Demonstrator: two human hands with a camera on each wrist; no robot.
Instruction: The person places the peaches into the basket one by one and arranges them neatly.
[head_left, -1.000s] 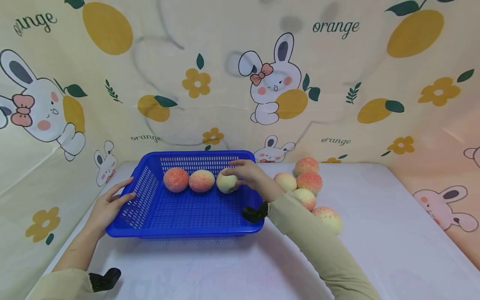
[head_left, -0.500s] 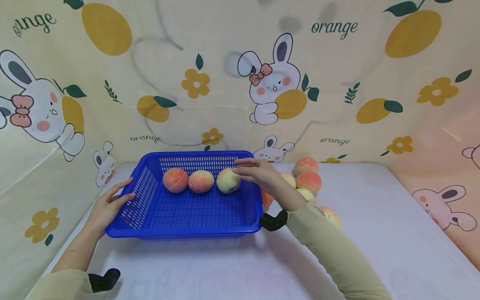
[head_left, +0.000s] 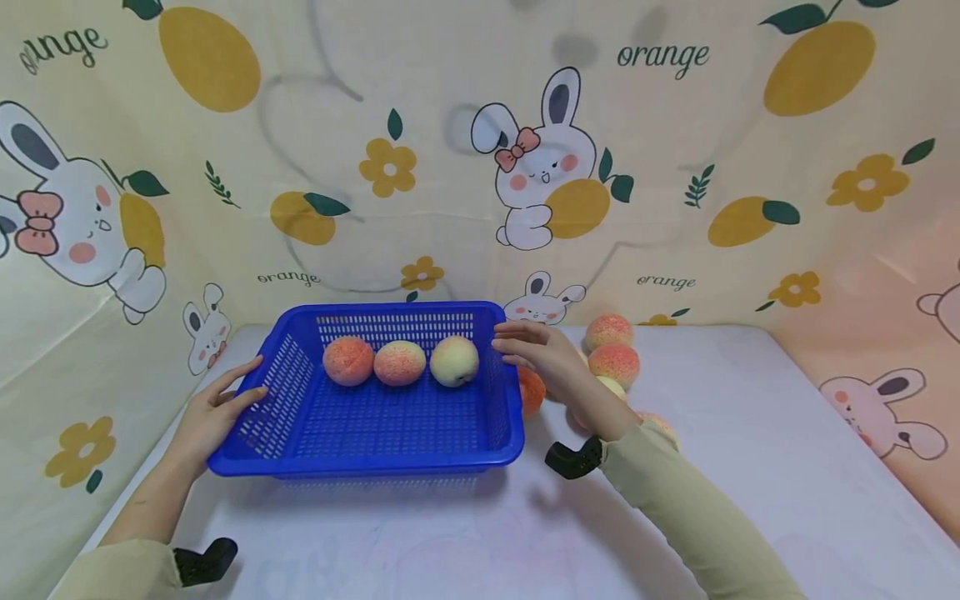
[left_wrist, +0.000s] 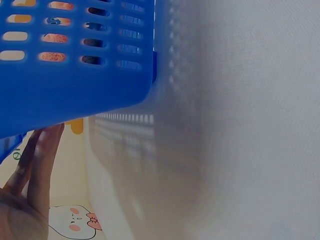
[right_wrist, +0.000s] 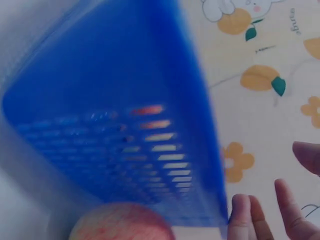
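Note:
A blue plastic basket (head_left: 367,464) with slotted sides stands on the table, holding three peaches in a row: a red-orange peach (head_left: 348,361), a mottled pink-yellow peach (head_left: 400,363) and a pale yellow peach (head_left: 454,362). My left hand (head_left: 208,417) grips the basket's left rim, thumb over the edge; in the left wrist view, fingers (left_wrist: 45,155) reach the rim from outside. Above the right rim hovers my right hand (head_left: 543,354), fingers extended and holding nothing. Its fingertips are also visible beyond the basket wall (right_wrist: 115,75) in the right wrist view.
Several peaches lie right of the basket, among them a red peach (head_left: 614,363), one behind it (head_left: 609,332) and an orange-red peach (head_left: 531,392) against the basket side. My right forearm partly covers others. A printed cloth (head_left: 435,167) hangs behind the white table (head_left: 750,467).
My right hand has let go of the pale yellow peach in the basket and moved right, to the basket's right rim. My left hand has stayed on the left rim.

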